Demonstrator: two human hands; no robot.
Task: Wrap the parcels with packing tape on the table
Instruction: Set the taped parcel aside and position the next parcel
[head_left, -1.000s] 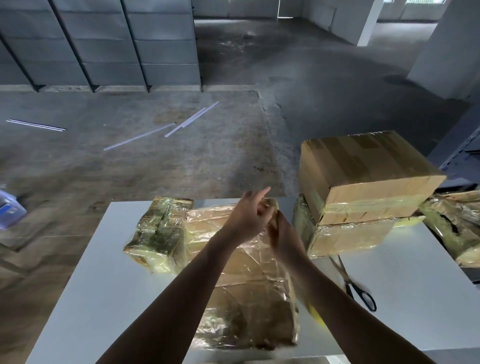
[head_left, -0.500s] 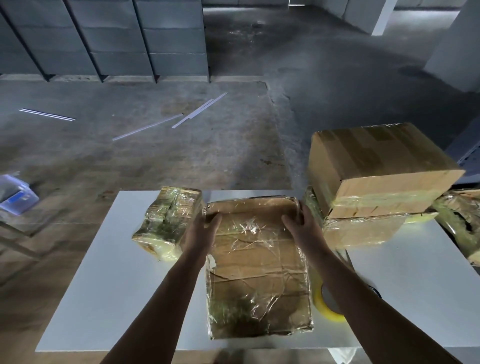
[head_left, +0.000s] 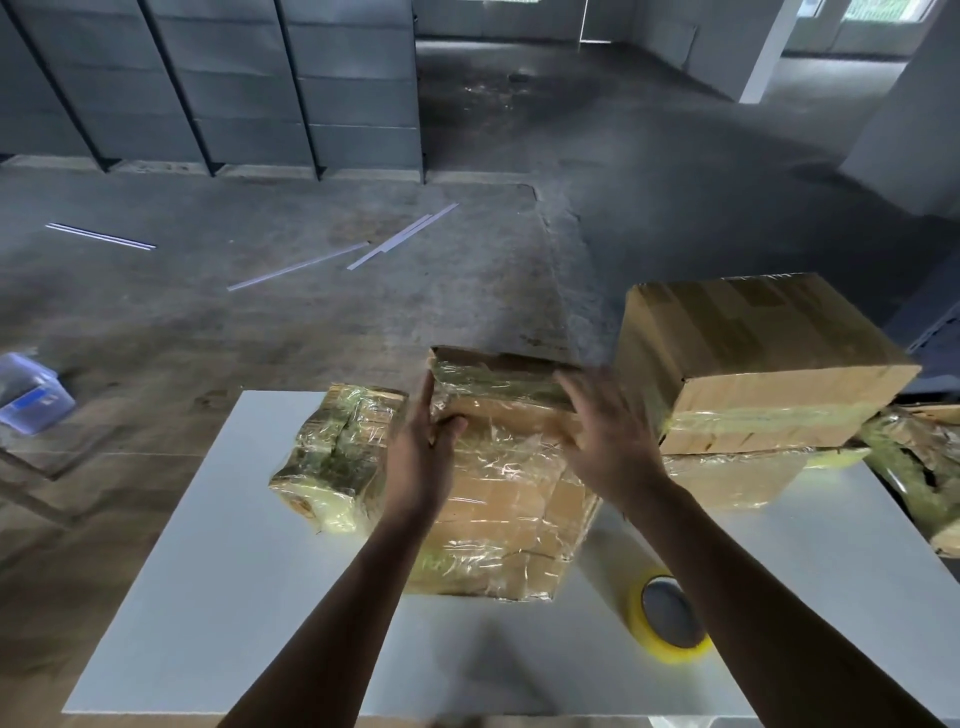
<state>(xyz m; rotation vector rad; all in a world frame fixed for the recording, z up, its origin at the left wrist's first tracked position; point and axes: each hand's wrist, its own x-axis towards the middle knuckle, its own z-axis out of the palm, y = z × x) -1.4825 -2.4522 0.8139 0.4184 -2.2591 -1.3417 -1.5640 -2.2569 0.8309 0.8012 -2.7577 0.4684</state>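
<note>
I see the middle parcel (head_left: 509, 493) on the counter (head_left: 208, 571), far end tipped up, just beside a smaller wrapped parcel (head_left: 337, 452). The left hand (head_left: 421, 457) lies straight-fingered against its left edge, thumb on top. The right hand (head_left: 608, 436), fingers spread and blurred, is at its far right corner; I cannot tell if it touches. The tape roll (head_left: 670, 618) sits near the right forearm.

Left grip (head_left: 421, 457): bare hand, slim fingers.
Right grip (head_left: 610, 441): bare hand, fingertips blurred.
Left forearm (head_left: 337, 613): bare, slender.
Right forearm (head_left: 727, 582): bare to the picture's lower edge.
</note>
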